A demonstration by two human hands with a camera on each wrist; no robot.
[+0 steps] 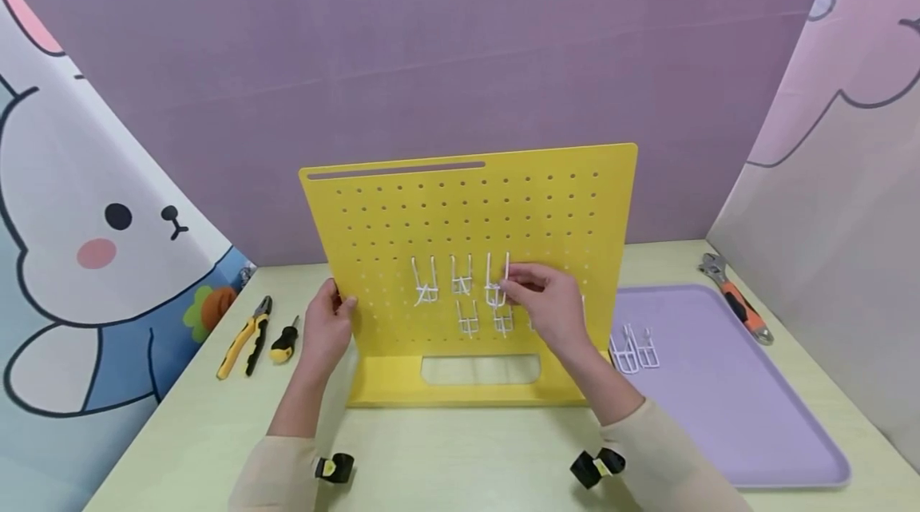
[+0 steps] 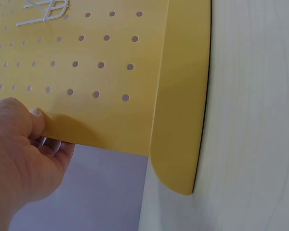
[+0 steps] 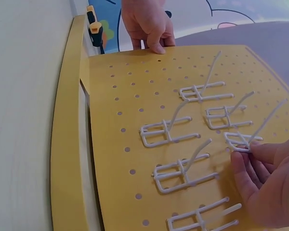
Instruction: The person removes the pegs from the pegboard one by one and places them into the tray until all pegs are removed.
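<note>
- Nearest, at 6 o'clock, pale tabletop [image 1: 460,456] lies between the forearms, up to the front edge of the yellow pegboard [image 1: 460,231], which stands at the centre.
- At 8 to 9 o'clock, a stubby screwdriver [image 1: 283,346] and yellow-black combination pliers [image 1: 244,338] lie apart from the board's left edge, with the left forearm crossing between.
- At 4 o'clock, a purple tray [image 1: 740,424] sits close to the board's right edge; two loose hooks [image 1: 628,363] lie toward its 10 o'clock corner.
- At 3 o'clock, an adjustable wrench [image 1: 735,299] angles along the tray's outer rim.
- At 12 o'clock, the board's top edge stands free against the purple backdrop [image 1: 460,41].
- The left hand's [image 1: 327,328] grip clasps the board's left edge, thumb on the front face, fingers behind.
- The right hand's [image 1: 552,306] grip is nearly closed, pinching a white wire hook [image 1: 493,287] at the right end of the upper row of three.
- Whether that hook's ends sit in the holes cannot be told.
- The right hand partly covers the lower row's third hook in the head view; the board and right forearm hide the tray's left side.
</note>
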